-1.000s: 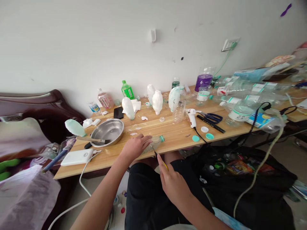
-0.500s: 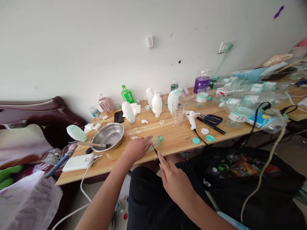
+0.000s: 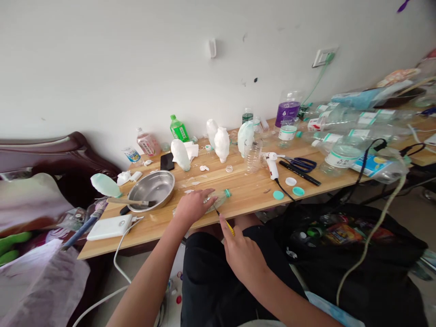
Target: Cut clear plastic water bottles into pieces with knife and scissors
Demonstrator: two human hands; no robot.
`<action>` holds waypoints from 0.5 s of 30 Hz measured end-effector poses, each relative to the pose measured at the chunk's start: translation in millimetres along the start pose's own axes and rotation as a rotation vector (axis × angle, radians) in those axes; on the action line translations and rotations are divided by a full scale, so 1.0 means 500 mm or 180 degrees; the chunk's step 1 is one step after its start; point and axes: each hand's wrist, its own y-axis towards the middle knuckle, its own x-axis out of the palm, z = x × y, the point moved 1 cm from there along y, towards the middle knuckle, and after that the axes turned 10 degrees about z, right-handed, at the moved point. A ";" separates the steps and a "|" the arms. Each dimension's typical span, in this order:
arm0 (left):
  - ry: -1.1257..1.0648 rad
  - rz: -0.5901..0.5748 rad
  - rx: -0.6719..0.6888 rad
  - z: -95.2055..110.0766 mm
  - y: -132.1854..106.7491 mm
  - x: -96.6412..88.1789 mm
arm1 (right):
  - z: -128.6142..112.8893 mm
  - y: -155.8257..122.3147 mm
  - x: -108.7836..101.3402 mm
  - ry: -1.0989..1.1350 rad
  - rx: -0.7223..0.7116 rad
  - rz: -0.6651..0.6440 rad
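Note:
A clear plastic bottle [image 3: 222,199] with a green cap lies on its side near the table's front edge. My left hand [image 3: 195,206] is over it, fingers closed on its body and pressing it to the table. In my right hand [image 3: 243,252] is a utility knife [image 3: 230,228] with a yellow handle, its dark blade pointing at the bottle's side just by my left fingers. Whether the blade is through the plastic is too small to tell. My left palm hides part of the bottle.
A metal bowl [image 3: 163,185] with a brush [image 3: 132,201] stands to the left. Behind are several white-coated bottle shapes [image 3: 222,144]. A glue gun [image 3: 271,164], scissors [image 3: 301,164], marker [image 3: 299,173] and many clear bottles [image 3: 344,152] lie to the right. Wooden table [image 3: 204,181].
My right hand has turned and shifted slightly left, so the knife's yellow handle now shows. The left hand stays on the bottle, its fingers a little shifted. The camera view has moved slightly.

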 end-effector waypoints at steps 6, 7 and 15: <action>-0.0196 -0.0146 0.0093 -0.015 0.026 0.002 | 0.009 0.006 -0.037 0.0047 0.0064 -0.0026; -0.0218 -0.0151 0.0105 -0.016 0.028 0.003 | 0.011 0.007 -0.043 0.0049 0.0080 -0.0020; -0.0293 -0.0215 0.0274 -0.029 0.041 0.014 | 0.017 0.023 -0.059 0.0041 0.0036 -0.0074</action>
